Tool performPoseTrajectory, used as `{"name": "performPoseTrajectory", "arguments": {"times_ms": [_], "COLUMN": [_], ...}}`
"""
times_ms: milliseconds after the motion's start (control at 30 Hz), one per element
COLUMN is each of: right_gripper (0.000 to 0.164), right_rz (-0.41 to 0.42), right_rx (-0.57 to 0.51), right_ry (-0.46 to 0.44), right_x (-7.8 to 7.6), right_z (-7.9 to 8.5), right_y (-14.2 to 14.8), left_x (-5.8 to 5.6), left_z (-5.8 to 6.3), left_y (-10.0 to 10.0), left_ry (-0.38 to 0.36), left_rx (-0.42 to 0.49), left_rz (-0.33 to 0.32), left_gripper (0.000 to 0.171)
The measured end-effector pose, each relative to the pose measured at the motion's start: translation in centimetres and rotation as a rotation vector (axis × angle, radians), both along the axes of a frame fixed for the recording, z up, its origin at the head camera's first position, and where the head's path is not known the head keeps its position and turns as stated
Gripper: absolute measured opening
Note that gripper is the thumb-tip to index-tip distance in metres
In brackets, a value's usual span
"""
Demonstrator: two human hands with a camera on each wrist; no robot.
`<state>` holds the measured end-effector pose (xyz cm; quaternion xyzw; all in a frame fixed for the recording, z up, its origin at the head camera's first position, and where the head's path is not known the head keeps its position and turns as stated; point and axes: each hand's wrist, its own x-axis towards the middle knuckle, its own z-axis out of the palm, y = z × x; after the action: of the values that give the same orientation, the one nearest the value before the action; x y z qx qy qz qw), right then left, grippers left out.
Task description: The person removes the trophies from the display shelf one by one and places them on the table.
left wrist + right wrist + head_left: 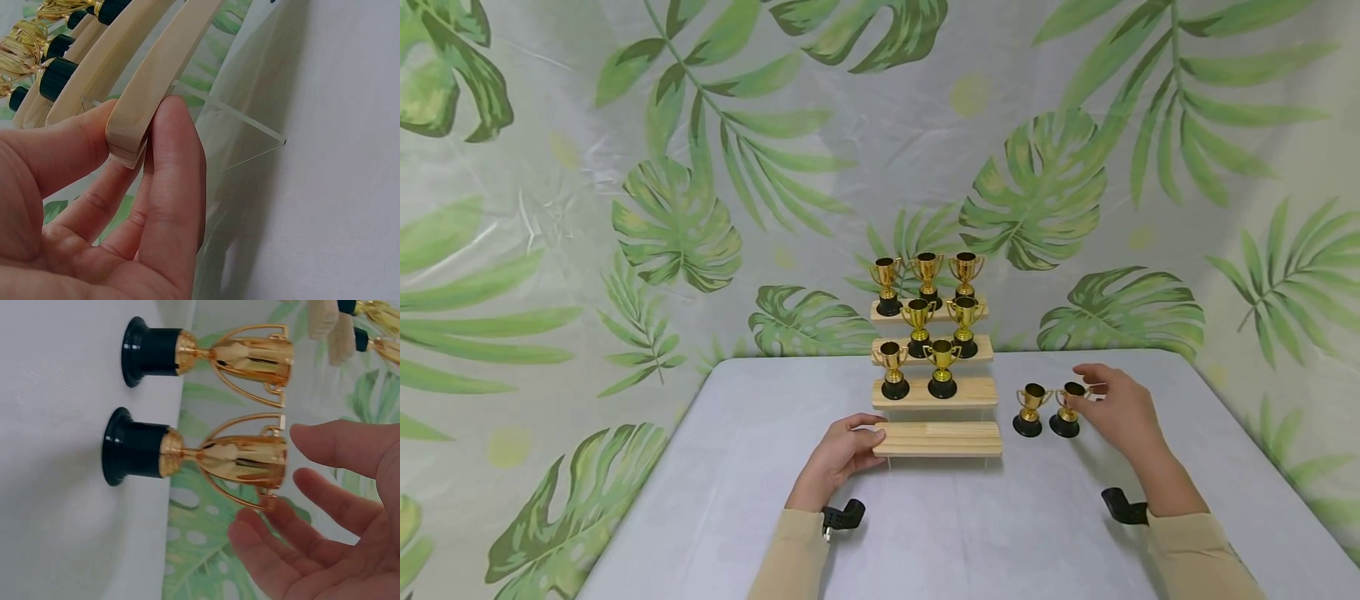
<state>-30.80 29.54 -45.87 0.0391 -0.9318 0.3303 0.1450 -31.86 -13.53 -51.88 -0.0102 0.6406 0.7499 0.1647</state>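
Note:
My left hand [838, 452] pinches the left end of the lowest board of a tiered wooden display stand [938, 439]. In the left wrist view the thumb lies on one face of this wooden board [150, 81], with fingers against the other. On the table right of the stand, two small gold trophies with black bases stand upright side by side. My right hand [1118, 408] is at the right-hand trophy [1065, 421]. In the right wrist view its thumb and fingers spread around that trophy's cup [244, 459], not closed on it. The other trophy [1028, 424] stands just to its left.
The upper boards [977, 392] carry several gold trophies: three on top, two on each of the two tiers below. The lowest board bears none. A white cloth covers the table [760, 417]. Behind it hangs a leaf-patterned curtain [880, 183].

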Motion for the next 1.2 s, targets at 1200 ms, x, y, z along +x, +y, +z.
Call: {"name": "performPoseTrajectory", "arguments": {"times_ms": [1200], "right_gripper": [0.050], "right_rz": [0.062], "right_rx": [0.001], "right_ry": [0.114], "right_x": [2.7], "right_z": [4.3], "right_y": [-4.6], "left_x": [0.2], "left_z": [0.1], "left_y": [0.1], "left_ry": [0.000], "left_rx": [-0.014], "left_rz": [0.003], "left_gripper": [0.041]}}
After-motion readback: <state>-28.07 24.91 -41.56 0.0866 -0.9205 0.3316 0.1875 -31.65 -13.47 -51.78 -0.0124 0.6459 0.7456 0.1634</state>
